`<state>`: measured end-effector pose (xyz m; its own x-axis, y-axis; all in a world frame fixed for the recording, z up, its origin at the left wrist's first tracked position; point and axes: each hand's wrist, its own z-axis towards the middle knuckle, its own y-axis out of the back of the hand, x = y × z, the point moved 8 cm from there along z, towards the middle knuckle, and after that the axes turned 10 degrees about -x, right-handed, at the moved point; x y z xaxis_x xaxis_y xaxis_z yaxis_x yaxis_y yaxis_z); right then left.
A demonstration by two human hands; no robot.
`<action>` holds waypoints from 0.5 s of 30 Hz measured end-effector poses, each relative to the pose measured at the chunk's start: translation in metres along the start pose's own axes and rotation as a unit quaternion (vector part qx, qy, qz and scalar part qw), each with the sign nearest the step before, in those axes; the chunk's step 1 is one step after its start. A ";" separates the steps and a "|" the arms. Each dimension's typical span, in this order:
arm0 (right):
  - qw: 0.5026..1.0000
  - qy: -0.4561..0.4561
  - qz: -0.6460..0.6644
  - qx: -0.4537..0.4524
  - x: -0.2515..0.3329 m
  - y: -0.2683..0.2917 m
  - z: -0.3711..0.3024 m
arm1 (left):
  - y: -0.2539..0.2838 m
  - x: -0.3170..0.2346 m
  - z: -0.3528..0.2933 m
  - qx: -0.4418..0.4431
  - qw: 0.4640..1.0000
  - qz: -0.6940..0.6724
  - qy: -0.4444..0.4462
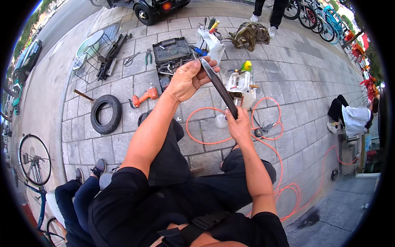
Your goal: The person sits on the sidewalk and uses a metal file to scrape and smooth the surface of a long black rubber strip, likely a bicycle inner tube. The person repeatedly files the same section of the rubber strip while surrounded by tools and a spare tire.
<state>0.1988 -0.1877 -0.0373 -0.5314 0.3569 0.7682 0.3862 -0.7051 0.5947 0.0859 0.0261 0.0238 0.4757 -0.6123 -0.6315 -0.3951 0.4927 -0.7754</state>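
A long, dark, flat strip (pixel 222 91) with a shiny grey upper end slants between my hands in front of my chest. Its exact kind does not show. My left hand (pixel 188 79) is raised, thumb and fingers closed at the grey end. Lower down, my right hand (pixel 239 124) grips the dark end, its thumb lying along it. Beyond my left hand lies an open black tool case (pixel 172 50) with sockets and other tools inside. Just past the strip stands a white container (pixel 242 82) holding small items, with a green and yellow object (pixel 246 66) at its top.
An orange drill (pixel 145 96) and a small black tyre (pixel 106 114) lie on the paving at left. An orange air hose (pixel 205 143) with a gauge (pixel 259 132) loops at right. Farther off are pliers (pixel 148 57) and a bronze animal statue (pixel 249 36). Other people are nearby.
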 end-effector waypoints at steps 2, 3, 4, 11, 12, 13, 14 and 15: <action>1.000 -0.007 0.010 -0.002 -0.010 -0.005 0.001 | -0.006 0.003 -0.002 0.027 1.000 0.010 -0.005; 1.000 -0.004 0.008 -0.007 -0.013 -0.007 0.001 | -0.006 0.004 -0.002 0.039 0.999 0.013 -0.005; 1.000 -0.001 0.006 -0.012 -0.016 -0.008 0.001 | -0.006 0.006 -0.003 0.051 0.999 0.018 -0.005; 1.000 0.000 0.004 -0.025 -0.022 -0.013 0.003 | -0.003 0.008 -0.001 0.044 0.999 0.022 0.003; 1.000 -0.007 -0.002 -0.018 -0.020 -0.013 0.003 | -0.002 0.008 0.000 0.041 0.999 0.018 0.004; 1.000 -0.013 0.004 -0.013 -0.021 -0.013 0.004 | -0.001 0.007 0.001 0.037 0.999 0.017 0.000; 1.000 -0.021 0.011 -0.008 -0.023 -0.015 0.003 | -0.001 0.006 0.000 0.032 0.999 0.018 -0.003; 0.999 -0.029 0.018 -0.002 -0.024 -0.016 0.003 | -0.001 0.005 0.000 0.027 0.999 0.019 -0.005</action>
<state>0.2073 -0.1835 -0.0649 -0.4719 0.3659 0.8022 0.4013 -0.7210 0.5649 0.0882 0.0227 0.0213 0.4692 -0.5868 -0.6599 -0.3701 0.5478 -0.7503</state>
